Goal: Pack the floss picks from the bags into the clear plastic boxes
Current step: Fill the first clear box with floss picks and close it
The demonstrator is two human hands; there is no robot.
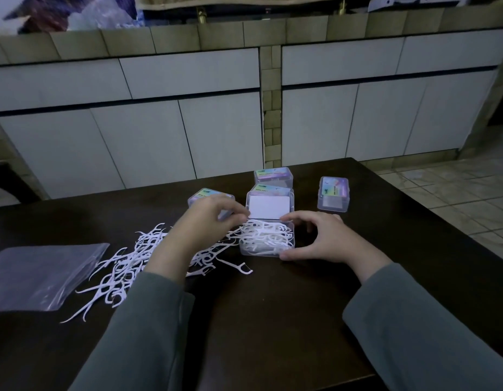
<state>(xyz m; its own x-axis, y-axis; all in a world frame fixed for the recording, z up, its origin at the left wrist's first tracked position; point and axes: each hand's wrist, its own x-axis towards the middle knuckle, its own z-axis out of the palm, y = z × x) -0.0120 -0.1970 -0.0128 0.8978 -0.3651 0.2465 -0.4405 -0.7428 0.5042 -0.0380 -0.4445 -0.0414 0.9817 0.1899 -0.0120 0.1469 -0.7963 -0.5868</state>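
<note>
Dark table (272, 320) — right hand (323, 238) curling round the box (268, 239), left hand (213, 218) hovering loosely curled, picks (123, 266) lying to its left.

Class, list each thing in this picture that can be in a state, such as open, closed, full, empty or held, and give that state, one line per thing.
Open box: lid up, holding floss picks.
Right hand: grips the open box.
Left hand: fingers curled at the box's left edge; grasp unclear.
Loose picks: scattered on the table.
Plastic bag: flat, looks empty.
Four other boxes: lids closed.
</note>
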